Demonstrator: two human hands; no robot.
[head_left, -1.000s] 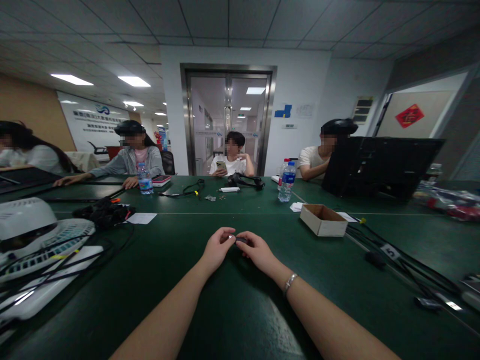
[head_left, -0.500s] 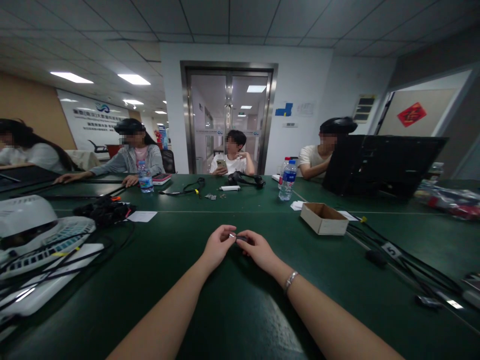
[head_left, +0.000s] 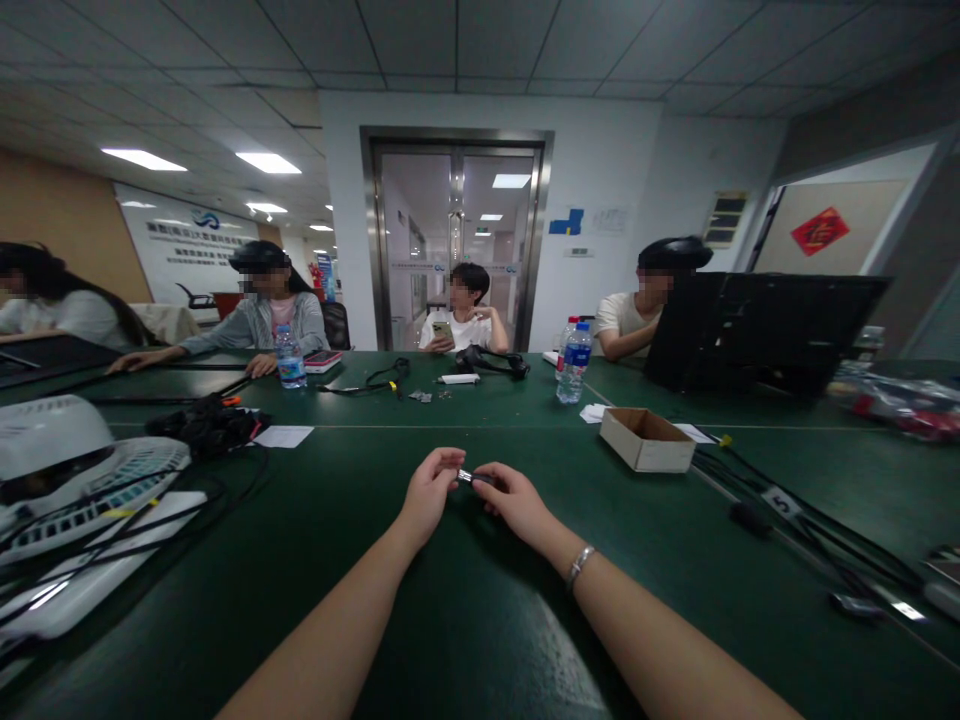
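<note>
Above the green table [head_left: 360,620], my two hands meet around a small slim object with a dark body and a shiny silver end [head_left: 465,476]; its exact kind is too small to make out. My right hand [head_left: 514,497] pinches the dark end between thumb and fingers, and a metal bracelet circles that wrist. My left hand [head_left: 431,492] is closed, thumb and fingers curled at the silver end. What lies inside the left fingers is hidden.
An open cardboard box [head_left: 647,440] stands to the right, near black cables [head_left: 814,540] and a monitor [head_left: 765,335]. Bottles [head_left: 574,362] stand farther back. A white fan-like device [head_left: 90,490] lies at left. Several people sit across the table, one holding a phone [head_left: 442,332].
My left hand has shifted slightly left, away from the right one. More of the silver end now shows between them. My right hand has barely moved.
</note>
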